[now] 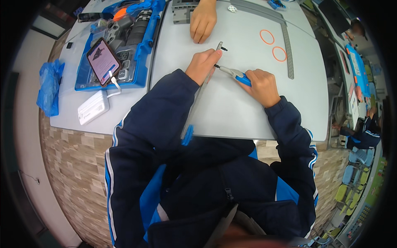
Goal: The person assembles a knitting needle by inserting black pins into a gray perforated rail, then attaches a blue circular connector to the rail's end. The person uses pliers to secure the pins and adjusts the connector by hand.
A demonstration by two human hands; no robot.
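Note:
My left hand (pixel 202 66) is closed around a long grey beam (pixel 196 108) near its far end. The beam slants back toward me over the table's front edge, and a blue toothed piece (pixel 187 135) sits at its near end. A small black peg (pixel 224 48) sticks out from the far end. My right hand (pixel 261 87) grips a pair of pliers (pixel 240 77) with blue handles and a grey head. The tip of the pliers is at another black peg (pixel 217 66) beside my left fingers; whether the jaws clamp it I cannot make out.
Another person's hand (pixel 203 21) rests beyond mine, near a grey device (pixel 182 15). Orange rings (pixel 279 53) and a grey L-shaped frame (pixel 289 53) lie to the right. At left are a blue parts case (pixel 142 45), a phone (pixel 103 62), a white power bank (pixel 93 108) and a blue bag (pixel 50 87).

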